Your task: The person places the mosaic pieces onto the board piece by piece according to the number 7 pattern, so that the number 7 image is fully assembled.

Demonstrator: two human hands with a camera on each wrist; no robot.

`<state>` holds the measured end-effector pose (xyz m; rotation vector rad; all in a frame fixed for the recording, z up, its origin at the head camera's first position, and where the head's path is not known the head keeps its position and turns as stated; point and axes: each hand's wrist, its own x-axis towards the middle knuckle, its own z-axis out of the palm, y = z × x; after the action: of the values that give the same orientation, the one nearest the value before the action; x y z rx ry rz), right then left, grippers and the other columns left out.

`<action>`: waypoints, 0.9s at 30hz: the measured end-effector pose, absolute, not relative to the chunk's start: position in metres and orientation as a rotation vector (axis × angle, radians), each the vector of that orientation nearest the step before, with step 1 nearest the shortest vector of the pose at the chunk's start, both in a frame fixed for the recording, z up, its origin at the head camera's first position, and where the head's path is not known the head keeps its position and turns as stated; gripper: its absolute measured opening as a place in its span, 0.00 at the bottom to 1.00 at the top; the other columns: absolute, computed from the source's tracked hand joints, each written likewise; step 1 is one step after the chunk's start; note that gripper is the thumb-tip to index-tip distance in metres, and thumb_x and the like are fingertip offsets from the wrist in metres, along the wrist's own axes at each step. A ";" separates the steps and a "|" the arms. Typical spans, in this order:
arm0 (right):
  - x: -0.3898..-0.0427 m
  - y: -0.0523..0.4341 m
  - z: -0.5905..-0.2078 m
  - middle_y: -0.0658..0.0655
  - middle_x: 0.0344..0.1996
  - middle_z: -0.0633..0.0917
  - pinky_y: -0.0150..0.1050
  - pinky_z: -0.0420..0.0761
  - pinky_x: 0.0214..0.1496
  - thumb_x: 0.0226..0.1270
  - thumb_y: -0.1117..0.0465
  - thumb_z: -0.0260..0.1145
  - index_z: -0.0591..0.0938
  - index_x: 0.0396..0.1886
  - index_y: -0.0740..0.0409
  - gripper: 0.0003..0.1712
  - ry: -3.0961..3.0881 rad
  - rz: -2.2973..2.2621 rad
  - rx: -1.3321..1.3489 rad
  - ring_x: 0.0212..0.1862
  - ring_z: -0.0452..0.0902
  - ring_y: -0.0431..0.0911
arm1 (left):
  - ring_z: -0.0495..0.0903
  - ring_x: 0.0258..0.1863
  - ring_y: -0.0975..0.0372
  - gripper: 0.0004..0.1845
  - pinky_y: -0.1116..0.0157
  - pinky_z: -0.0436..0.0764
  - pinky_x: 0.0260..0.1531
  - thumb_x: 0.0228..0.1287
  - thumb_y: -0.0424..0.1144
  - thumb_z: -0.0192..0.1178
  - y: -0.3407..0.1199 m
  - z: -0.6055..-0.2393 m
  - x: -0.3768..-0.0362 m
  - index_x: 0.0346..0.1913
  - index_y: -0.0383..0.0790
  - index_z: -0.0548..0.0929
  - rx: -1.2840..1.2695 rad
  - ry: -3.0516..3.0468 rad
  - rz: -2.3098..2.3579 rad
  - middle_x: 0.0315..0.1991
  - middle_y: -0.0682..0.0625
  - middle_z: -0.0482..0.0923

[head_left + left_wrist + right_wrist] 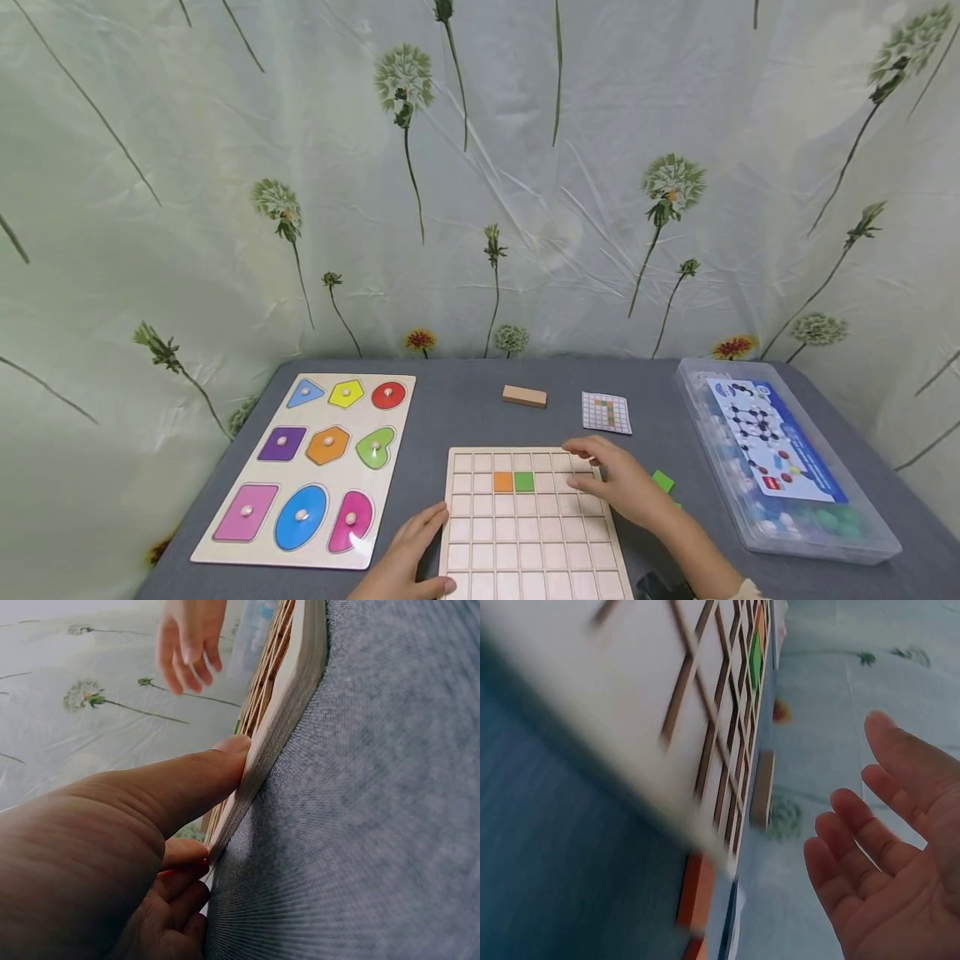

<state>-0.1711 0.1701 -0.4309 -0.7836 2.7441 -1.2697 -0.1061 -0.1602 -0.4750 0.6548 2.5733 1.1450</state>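
A wooden grid board (525, 533) lies at the table's near middle, with an orange tile (503, 481) and a green tile (524, 481) side by side in its second row. My left hand (415, 546) rests against the board's left edge. In the left wrist view its thumb (214, 761) presses flat on that edge (289, 697). My right hand (611, 479) hovers over the board's upper right corner. Its fingers (855, 825) are relaxed and hold nothing. A loose green tile (663, 481) lies just right of the board.
A shape puzzle board (307, 467) with coloured knob pieces lies to the left. Behind the grid are a small wooden block (524, 396) and a pattern card (606, 412). A clear plastic box (780, 454) stands at the right. A floral curtain backs the grey table (465, 400).
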 end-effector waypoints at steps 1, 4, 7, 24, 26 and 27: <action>-0.169 0.175 -0.430 0.54 0.47 0.75 0.47 0.72 0.45 0.57 0.56 0.65 0.73 0.55 0.59 0.26 2.759 -1.262 -0.759 0.47 0.71 0.53 | 0.56 0.56 0.41 0.45 0.39 0.63 0.45 0.52 0.55 0.62 -0.160 -0.475 -0.106 0.65 0.29 0.59 0.657 2.576 1.145 0.62 0.36 0.56; -0.164 0.190 -0.433 0.54 0.46 0.75 0.43 0.73 0.42 0.55 0.56 0.66 0.74 0.54 0.59 0.26 2.811 -1.236 -0.715 0.45 0.71 0.52 | 0.56 0.56 0.42 0.45 0.40 0.63 0.45 0.52 0.55 0.62 -0.161 -0.476 -0.106 0.64 0.29 0.59 0.663 2.584 1.140 0.62 0.36 0.56; -0.162 0.203 -0.438 0.55 0.44 0.76 0.39 0.74 0.37 0.54 0.57 0.67 0.75 0.52 0.60 0.26 2.848 -1.224 -0.673 0.41 0.72 0.50 | 0.57 0.56 0.42 0.45 0.40 0.63 0.46 0.51 0.55 0.62 -0.161 -0.476 -0.107 0.64 0.29 0.59 0.668 2.591 1.138 0.62 0.36 0.56; -0.161 0.223 -0.461 0.47 0.36 0.74 0.33 0.70 0.32 0.53 0.60 0.68 0.79 0.42 0.59 0.16 2.816 -1.059 -0.671 0.32 0.66 0.36 | 0.56 0.57 0.42 0.45 0.41 0.63 0.47 0.51 0.56 0.62 -0.161 -0.475 -0.106 0.65 0.31 0.59 0.646 2.571 1.142 0.63 0.37 0.55; -0.161 0.223 -0.460 0.47 0.34 0.74 0.32 0.68 0.29 0.53 0.60 0.68 0.80 0.40 0.58 0.14 2.815 -1.040 -0.645 0.30 0.65 0.36 | 0.56 0.57 0.42 0.45 0.41 0.63 0.47 0.51 0.57 0.61 -0.161 -0.475 -0.106 0.65 0.31 0.59 0.643 2.571 1.141 0.63 0.37 0.55; -0.161 0.222 -0.460 0.47 0.34 0.73 0.32 0.67 0.29 0.53 0.60 0.68 0.80 0.40 0.57 0.13 2.813 -1.034 -0.632 0.29 0.64 0.35 | 0.56 0.57 0.43 0.45 0.41 0.63 0.47 0.51 0.57 0.61 -0.161 -0.475 -0.106 0.65 0.31 0.58 0.640 2.570 1.143 0.63 0.37 0.55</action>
<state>-0.1608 0.2223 -0.4600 -0.6320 2.8132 -1.0338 -0.1064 -0.1611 -0.4752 0.6401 2.5701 1.1428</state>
